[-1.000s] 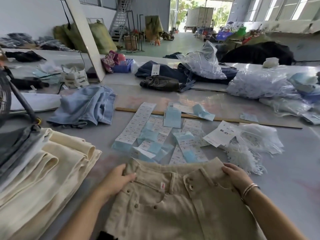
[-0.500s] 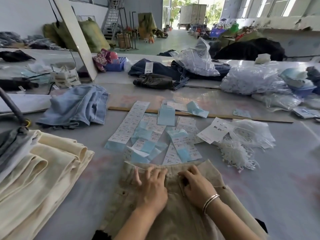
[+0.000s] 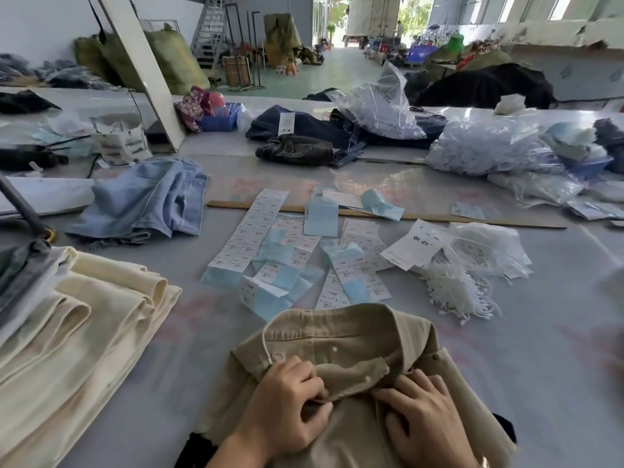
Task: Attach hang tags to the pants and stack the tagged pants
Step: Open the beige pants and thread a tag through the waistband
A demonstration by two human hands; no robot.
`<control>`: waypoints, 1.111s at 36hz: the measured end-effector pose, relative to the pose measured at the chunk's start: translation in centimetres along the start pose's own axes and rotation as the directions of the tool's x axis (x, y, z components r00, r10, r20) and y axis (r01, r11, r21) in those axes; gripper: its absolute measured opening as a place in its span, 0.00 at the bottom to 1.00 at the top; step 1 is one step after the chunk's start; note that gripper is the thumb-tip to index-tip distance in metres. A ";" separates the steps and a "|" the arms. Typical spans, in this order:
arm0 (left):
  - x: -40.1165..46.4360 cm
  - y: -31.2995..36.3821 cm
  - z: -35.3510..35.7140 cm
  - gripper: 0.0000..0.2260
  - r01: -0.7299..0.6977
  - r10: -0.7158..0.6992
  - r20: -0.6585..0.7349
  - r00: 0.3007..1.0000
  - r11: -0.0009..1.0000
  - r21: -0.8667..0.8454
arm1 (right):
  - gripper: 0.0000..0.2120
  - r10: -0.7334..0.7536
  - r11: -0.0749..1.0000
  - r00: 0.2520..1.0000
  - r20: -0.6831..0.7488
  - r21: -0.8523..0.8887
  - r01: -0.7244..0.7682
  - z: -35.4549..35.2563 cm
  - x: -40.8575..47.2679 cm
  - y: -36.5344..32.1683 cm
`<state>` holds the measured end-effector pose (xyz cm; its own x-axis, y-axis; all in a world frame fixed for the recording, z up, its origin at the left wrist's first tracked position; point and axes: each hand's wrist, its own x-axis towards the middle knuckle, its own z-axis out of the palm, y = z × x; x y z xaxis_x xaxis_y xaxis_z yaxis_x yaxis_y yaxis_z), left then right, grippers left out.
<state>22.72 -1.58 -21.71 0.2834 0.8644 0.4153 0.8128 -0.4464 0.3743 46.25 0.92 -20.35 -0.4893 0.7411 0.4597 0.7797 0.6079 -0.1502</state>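
Khaki pants (image 3: 341, 336) lie flat on the grey table (image 3: 557, 366) at the near edge, waistband folded open, away from the person. Left hand (image 3: 287, 405) and right hand (image 3: 422, 417) sit close together, each pinching the fabric at the fly. Hang tags (image 3: 287, 251) spread just beyond the waistband; white tag strings (image 3: 456, 292) right of them. Cream pants stack (image 3: 77, 339) at left.

Bright, even daylight enters from the open doorway (image 3: 337, 15) and windows (image 3: 506, 8) at the far end, both overexposed. Soft glare marks the table (image 3: 388, 184); shadows are faint. Wide-angle distortion bends the edges, blurring the right margin.
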 end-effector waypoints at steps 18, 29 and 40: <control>-0.2 0.2 0.2 0.09 -0.157 0.167 -0.074 0.983 0.980 0.124 | 0.24 0.626 0.773 0.619 0.474 -0.266 -0.576 -2.0 11.5 1.6; 2.9 2.8 -0.9 0.12 0.095 -0.107 -0.205 0.973 0.993 -0.068 | 0.11 0.629 -0.238 0.530 0.568 0.790 -0.565 -3.2 6.9 1.9; 2.5 5.4 2.8 0.07 -0.098 0.098 -0.132 0.986 0.995 0.004 | 0.15 0.531 -0.438 0.626 0.570 0.818 -0.374 -1.4 8.9 0.1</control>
<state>29.23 -1.21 -20.98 0.2915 0.7784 0.5560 0.7832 -0.5280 0.3285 42.50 7.15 -15.03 -0.1154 0.9497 -0.2911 -0.4781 -0.3100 -0.8218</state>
